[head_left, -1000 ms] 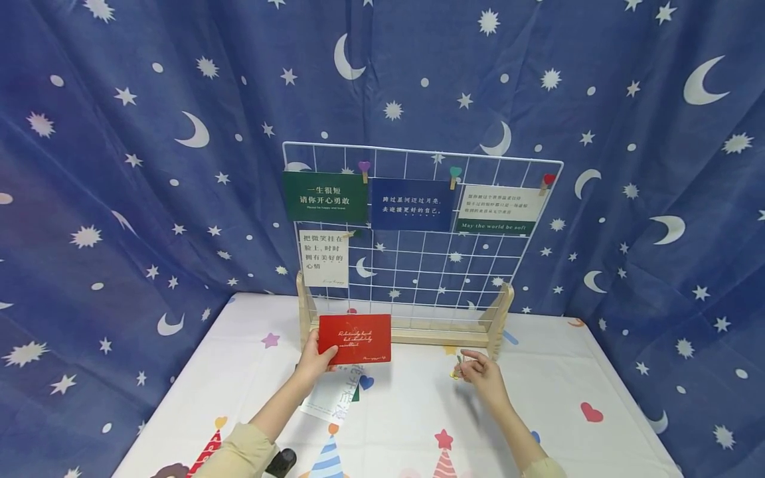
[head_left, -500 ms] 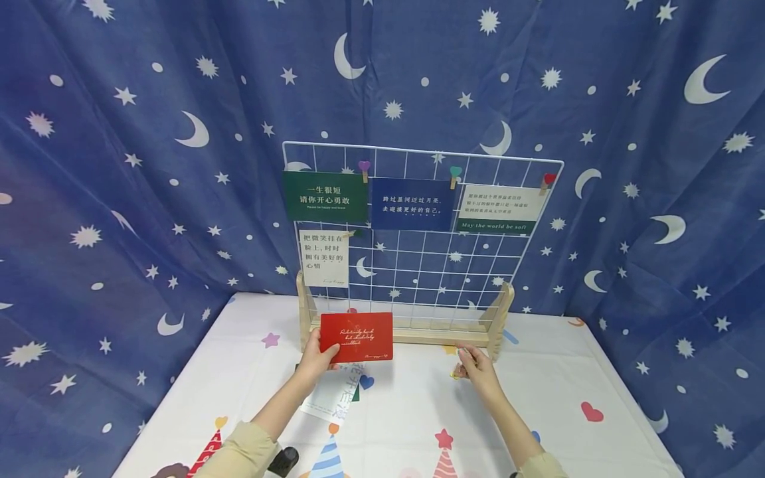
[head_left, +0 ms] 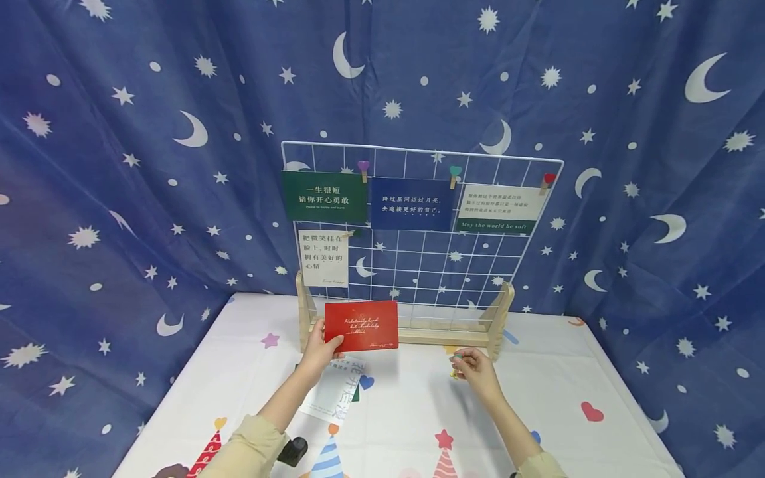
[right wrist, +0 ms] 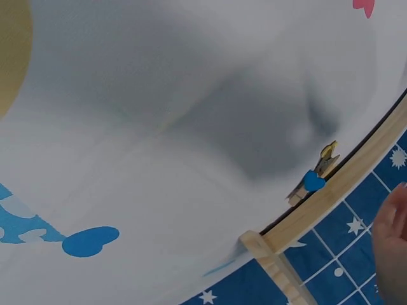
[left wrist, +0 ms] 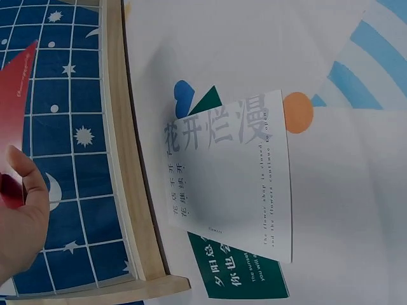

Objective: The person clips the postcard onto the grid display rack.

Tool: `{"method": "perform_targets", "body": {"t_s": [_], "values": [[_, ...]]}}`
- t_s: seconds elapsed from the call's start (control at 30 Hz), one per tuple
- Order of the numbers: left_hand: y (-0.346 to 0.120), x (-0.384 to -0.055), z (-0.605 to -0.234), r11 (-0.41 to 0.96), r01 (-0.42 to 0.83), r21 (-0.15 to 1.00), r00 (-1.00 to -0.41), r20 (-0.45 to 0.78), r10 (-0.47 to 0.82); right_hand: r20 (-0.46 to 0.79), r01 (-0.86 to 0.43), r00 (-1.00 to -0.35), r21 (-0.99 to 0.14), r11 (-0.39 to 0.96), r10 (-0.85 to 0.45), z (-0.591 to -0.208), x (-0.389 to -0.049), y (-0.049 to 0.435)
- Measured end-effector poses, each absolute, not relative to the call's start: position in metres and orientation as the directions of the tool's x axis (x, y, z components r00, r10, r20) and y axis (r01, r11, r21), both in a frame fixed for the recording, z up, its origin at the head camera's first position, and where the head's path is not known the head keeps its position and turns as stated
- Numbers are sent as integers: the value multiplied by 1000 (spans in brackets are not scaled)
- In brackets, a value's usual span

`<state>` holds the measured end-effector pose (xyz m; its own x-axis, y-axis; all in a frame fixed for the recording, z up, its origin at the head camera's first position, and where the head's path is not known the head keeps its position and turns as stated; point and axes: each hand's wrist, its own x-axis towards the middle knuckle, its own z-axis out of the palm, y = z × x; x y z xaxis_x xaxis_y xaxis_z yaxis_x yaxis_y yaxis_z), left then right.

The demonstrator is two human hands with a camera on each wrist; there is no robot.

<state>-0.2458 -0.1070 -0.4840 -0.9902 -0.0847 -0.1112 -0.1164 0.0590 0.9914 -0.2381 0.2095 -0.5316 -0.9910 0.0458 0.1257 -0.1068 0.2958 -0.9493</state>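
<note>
My left hand (head_left: 318, 348) pinches the left edge of a red card (head_left: 361, 325) with white script, thumb in front. It is held up before the lower left of a white wire grid rack (head_left: 430, 265); the left wrist view catches only part of the card (left wrist: 14, 121). My right hand (head_left: 481, 375), near the right end of the wooden base (head_left: 442, 335), has its fingertips together on a small teal-topped clothespin (head_left: 457, 356). Just below those fingers shows a yellow clip (head_left: 454, 375). In the right wrist view, clothespins with a blue heart (right wrist: 314, 180) and a yellow top (right wrist: 328, 150) lie against the base.
Clipped on the grid are a green card (head_left: 325, 197), a blue card (head_left: 412, 204), a white-and-green card (head_left: 499, 210) and, lower left, a white card (head_left: 325, 259). A white card (left wrist: 229, 178) overlaps a green card (left wrist: 245, 273) on the tablecloth. A black object (head_left: 293, 451) shows by the left sleeve.
My left hand has raised the red card and shifted it slightly right, uncovering more of the white card below. My right hand's fingers have drawn together around the teal-topped clothespin.
</note>
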Motion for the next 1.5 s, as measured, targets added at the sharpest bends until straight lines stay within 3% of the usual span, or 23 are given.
{"method": "perform_targets", "body": {"t_s": [0.17,0.67,1.07,1.5], "values": [[-105,-248,-480,17,-75,997,-993,-73,-94,145,-93,-985,-896,434,89,-529,-237,213],[-98,-257,-465,-22,-1,1000,-986,-4,-167,181,-133,-983,-846,517,43,-506,-244,217],[-92,-264,-455,-73,17,997,-986,4,-166,266,-245,-964,-879,409,-5,-483,-252,213],[-83,-272,-447,-107,30,994,-986,12,-169,217,-232,-973,-914,334,-83,-457,-265,204]]}}
